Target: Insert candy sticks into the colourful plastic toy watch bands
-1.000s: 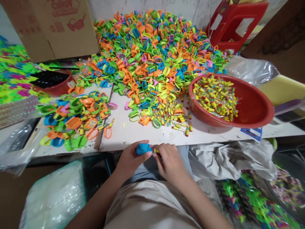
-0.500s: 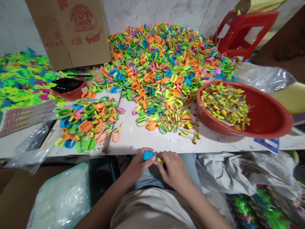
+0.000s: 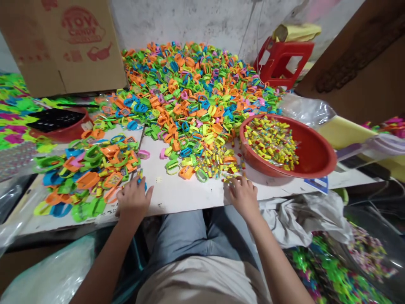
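My left hand (image 3: 134, 197) is at the right edge of a small heap of plastic toy watches (image 3: 87, 180), fingers spread and thumb apart. A blue toy watch (image 3: 145, 185) shows partly past its fingers, with a small candy tube (image 3: 139, 174) by it. My right hand (image 3: 244, 195) is at the table's front edge, fingers curled down over a yellow-capped candy tube (image 3: 230, 179); its thumb is mostly hidden. Loose candy tubes (image 3: 218, 162) lie just beyond, beside the large pile of toy watches (image 3: 190, 97).
A red basin (image 3: 316, 158) of candy tubes stands at the right, in front of a red stool (image 3: 286, 63). A cardboard box (image 3: 72, 50) is at the back left, near a smaller red bowl (image 3: 63, 133) topped by something black. Crumpled white cloth (image 3: 294, 219) hangs below the table edge.
My hands have parted from over my lap, where they held a blue toy watch and a candy tube. The left moved to the small heap, the right to the loose tubes. The view has shifted.
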Available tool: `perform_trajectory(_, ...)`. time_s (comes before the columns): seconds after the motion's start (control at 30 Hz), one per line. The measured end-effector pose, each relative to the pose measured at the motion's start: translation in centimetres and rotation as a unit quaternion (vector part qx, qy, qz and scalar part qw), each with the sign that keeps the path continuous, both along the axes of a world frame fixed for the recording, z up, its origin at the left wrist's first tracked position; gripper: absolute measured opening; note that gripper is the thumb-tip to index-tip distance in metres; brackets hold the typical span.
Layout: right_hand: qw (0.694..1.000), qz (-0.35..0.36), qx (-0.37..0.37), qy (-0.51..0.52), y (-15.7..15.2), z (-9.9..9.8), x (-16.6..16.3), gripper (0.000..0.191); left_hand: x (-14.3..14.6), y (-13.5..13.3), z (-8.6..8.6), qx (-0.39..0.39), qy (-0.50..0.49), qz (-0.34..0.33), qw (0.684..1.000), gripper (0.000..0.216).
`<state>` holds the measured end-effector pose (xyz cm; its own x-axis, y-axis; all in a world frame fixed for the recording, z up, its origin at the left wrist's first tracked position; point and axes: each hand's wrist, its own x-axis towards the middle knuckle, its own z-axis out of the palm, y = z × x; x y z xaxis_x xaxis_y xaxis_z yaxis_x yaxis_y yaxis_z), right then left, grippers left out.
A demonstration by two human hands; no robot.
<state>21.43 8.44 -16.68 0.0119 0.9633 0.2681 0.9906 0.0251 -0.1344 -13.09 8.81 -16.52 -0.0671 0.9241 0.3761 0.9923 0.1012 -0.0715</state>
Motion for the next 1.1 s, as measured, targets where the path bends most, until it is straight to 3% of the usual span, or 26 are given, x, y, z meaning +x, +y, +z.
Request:
perform_trajectory(0.17,1.000,0.000,0.016,-0.005,1.4,-1.0,-0.3,0.020,2.0,0.4,1.5,-0.025,-0.016,0.001,1.000,0.052)
perform_trajectory(0.3,0.998,0.046,0.030,0.037,2.0,-0.9,-0.6,0.016,5.5,2.2,2.6,-0.048,-0.089,-0.086,0.991,0.041)
perform_trajectory(0.4,0.989,0.084,0.064,0.102,1.7,-0.8,-1.0,0.016,7.9,3.9,2.1,-0.063,-0.132,-0.148,0.978,0.035)
perform_trajectory(0.53,0.967,0.132,0.086,0.199,0.3,-1.0,-1.4,0.013,9.2,5.4,0.6,-0.054,-0.216,-0.155,0.963,0.018)
perform_trajectory(0.67,0.946,0.136,0.075,0.285,-1.2,-1.4,-1.7,0.012,8.4,5.3,0.0,-0.042,-0.366,-0.196,0.909,0.015)
perform_trajectory(0.77,0.919,0.139,0.045,0.366,-2.1,-1.0,-2.7,0.011,7.7,4.2,0.4,-0.043,-0.466,-0.209,0.859,0.023)
perform_trajectory(0.83,0.899,0.152,0.028,0.410,-2.6,-0.4,-3.8,0.012,7.7,3.1,1.1,-0.041,-0.562,-0.183,0.806,0.032)
perform_trajectory(0.93,0.879,0.181,0.003,0.442,-3.4,0.9,-5.8,0.017,8.3,0.9,2.3,-0.126,-0.741,-0.122,0.649,0.040)
perform_trajectory(1.0,0.875,0.211,-0.008,0.436,-3.7,1.8,-7.0,0.028,9.1,-0.7,3.0,-0.204,-0.810,-0.100,0.541,0.047)
perform_trajectory(1.03,0.874,0.228,-0.007,0.429,-3.9,2.1,-7.5,0.034,9.6,-1.5,3.3,-0.235,-0.826,-0.098,0.503,0.050)
perform_trajectory(1.1,0.873,0.251,-0.001,0.418,-3.9,2.5,-8.2,0.035,10.4,-2.8,3.6,-0.272,-0.839,-0.097,0.462,0.049)
